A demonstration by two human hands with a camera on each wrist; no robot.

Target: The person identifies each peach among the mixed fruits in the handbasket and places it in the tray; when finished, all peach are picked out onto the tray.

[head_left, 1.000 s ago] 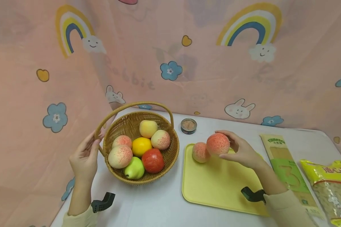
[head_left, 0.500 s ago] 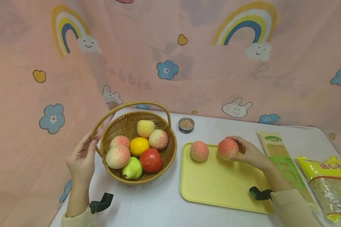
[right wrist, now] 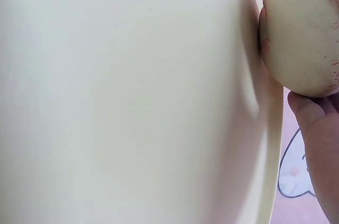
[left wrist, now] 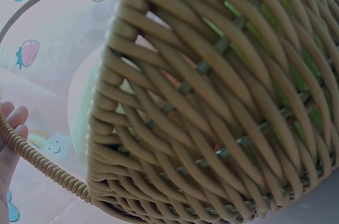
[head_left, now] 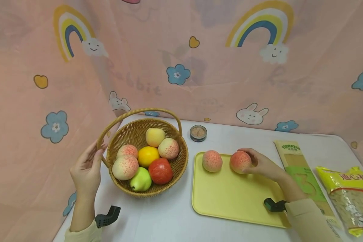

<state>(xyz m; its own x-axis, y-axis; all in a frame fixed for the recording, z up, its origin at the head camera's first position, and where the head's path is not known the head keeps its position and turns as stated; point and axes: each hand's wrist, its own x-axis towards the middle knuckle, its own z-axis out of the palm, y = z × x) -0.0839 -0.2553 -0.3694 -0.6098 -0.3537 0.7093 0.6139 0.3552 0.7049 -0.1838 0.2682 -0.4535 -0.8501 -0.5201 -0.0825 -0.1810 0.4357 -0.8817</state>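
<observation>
My left hand (head_left: 87, 168) grips the handle (head_left: 109, 126) of a wicker basket (head_left: 183, 163) at its left side. In the basket lie several fruits, among them a red apple (head_left: 161, 171), a green pear (head_left: 141, 179), a yellow lemon (head_left: 148, 156) and speckled peaches (head_left: 125, 167). The left wrist view shows the basket's woven side (left wrist: 212, 102) up close. My right hand (head_left: 261, 164) holds a pink-red peach (head_left: 240, 162) between thumb and fingers, at the back of a yellow tray (head_left: 230, 201). Another peach (head_left: 212, 161) sits on the tray's back left corner.
A small round tin (head_left: 198, 133) stands behind the tray. To the right lie a green-labelled flat pack (head_left: 304, 178) and a yellow-topped clear bag (head_left: 351, 198). A pink patterned cloth (head_left: 214, 84) hangs behind the white table.
My right hand has carried its peach rightward, away from the other peach, and lower over the tray, then slightly left. The left hand keeps its grip on the basket handle.
</observation>
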